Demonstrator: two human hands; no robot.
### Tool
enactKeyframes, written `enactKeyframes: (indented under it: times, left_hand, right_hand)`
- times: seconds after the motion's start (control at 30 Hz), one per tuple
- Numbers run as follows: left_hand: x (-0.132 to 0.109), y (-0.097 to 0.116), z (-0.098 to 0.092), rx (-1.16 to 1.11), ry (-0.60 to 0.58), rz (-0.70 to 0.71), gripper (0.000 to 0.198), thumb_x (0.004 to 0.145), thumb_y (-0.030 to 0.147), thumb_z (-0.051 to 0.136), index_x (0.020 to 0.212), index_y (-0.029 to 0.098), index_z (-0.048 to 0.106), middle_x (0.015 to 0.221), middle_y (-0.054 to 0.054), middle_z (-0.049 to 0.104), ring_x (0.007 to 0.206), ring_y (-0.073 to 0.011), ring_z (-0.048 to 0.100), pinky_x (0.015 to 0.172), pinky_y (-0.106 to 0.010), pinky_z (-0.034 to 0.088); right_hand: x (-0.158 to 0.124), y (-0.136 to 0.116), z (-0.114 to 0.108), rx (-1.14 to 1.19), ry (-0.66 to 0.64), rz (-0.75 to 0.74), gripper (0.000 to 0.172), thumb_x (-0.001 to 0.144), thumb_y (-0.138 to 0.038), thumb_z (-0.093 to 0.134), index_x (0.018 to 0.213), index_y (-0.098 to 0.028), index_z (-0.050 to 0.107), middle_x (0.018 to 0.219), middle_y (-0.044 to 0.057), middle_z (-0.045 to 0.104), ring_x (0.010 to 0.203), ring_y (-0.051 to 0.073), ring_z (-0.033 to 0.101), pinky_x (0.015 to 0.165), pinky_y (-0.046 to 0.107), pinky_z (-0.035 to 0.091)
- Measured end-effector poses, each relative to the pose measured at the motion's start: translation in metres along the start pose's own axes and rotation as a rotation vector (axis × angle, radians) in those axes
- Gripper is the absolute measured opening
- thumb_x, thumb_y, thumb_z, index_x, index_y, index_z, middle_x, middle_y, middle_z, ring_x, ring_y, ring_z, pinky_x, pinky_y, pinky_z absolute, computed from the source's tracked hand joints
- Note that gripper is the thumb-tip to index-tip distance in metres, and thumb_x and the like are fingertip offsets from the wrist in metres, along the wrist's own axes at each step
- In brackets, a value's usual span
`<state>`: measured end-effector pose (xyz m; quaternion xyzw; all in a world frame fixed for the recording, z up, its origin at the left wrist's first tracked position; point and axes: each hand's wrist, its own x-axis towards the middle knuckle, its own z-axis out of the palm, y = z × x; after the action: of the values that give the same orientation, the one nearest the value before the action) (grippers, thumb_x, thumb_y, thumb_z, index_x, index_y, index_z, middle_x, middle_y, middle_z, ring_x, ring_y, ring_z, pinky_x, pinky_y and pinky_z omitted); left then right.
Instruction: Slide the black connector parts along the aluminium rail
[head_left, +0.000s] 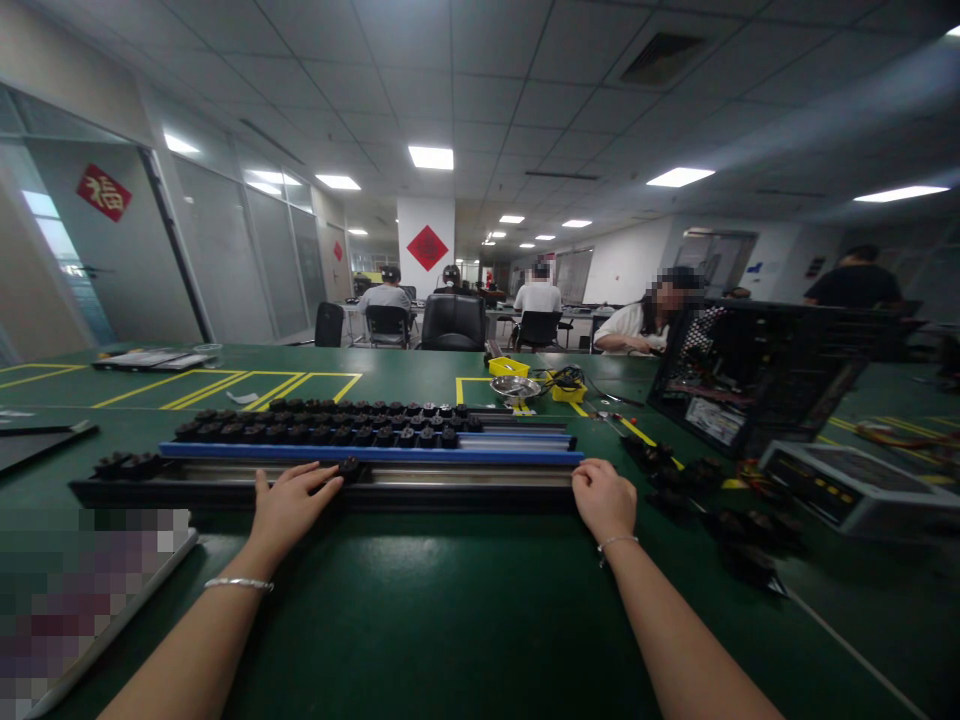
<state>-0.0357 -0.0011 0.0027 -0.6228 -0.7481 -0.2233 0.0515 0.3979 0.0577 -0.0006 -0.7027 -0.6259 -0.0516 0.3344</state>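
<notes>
Across the table in front of me lies a long black track rail [465,494] with a metallic channel. My left hand [289,508] is over its left half, fingers stretched out, the fingertips touching a small black socket-like module [350,468] in the channel. At the rail's right end, my right hand [606,500] has its fingers curled round the end; the fingertips are partly hidden. Two more black modules [129,466] sit at the left end. Just behind runs a blue-edged rail [517,457], with rows of similar black modules [322,430] on the rails beyond.
Loose black modules [757,545] lie at right, near a power supply unit [862,485] and an open computer case [765,370]. Behind the rails stand a metal bowl [514,388] and yellow trays [509,368]. A pixelated flat item [97,600] lies front left. A person [637,318] sits across the table.
</notes>
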Motion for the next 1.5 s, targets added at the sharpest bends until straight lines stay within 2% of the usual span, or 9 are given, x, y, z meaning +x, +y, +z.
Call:
enactKeyframes:
  times: [0.33, 0.93, 1.5]
  left_hand:
    - [-0.0013, 0.0013, 0.0004, 0.013, 0.015, 0.008, 0.045, 0.078, 0.053, 0.036, 0.107, 0.030, 0.061, 0.115, -0.006, 0.061, 0.115, -0.0256, 0.045, 0.103, -0.060, 0.002]
    - [-0.0019, 0.0033, -0.0014, -0.013, 0.015, 0.005, 0.045, 0.076, 0.057, 0.038, 0.104, 0.032, 0.063, 0.108, -0.005, 0.065, 0.111, -0.0274, 0.048, 0.103, -0.060, 0.006]
    - [-0.0021, 0.0074, -0.0026, -0.017, -0.019, 0.006, 0.046, 0.076, 0.057, 0.037, 0.107, 0.033, 0.061, 0.111, -0.003, 0.064, 0.112, -0.0272, 0.047, 0.102, -0.060, 0.003]
  right_hand:
    - [0.0006, 0.0018, 0.0028, -0.002, 0.030, -0.010, 0.028, 0.074, -0.021, 0.038, 0.068, -0.022, 0.065, 0.100, 0.000, 0.061, 0.083, 0.014, 0.055, 0.079, 0.031, 0.031]
    - [-0.0002, -0.0021, -0.0027, -0.005, -0.024, 0.017, 0.030, 0.075, -0.021, 0.036, 0.071, -0.023, 0.066, 0.104, 0.000, 0.059, 0.083, 0.014, 0.053, 0.082, 0.033, 0.030]
    - [0.0004, 0.0000, -0.0006, -0.005, -0.021, 0.004, 0.031, 0.075, -0.022, 0.036, 0.072, -0.023, 0.066, 0.104, 0.000, 0.059, 0.083, 0.014, 0.053, 0.083, 0.034, 0.029]
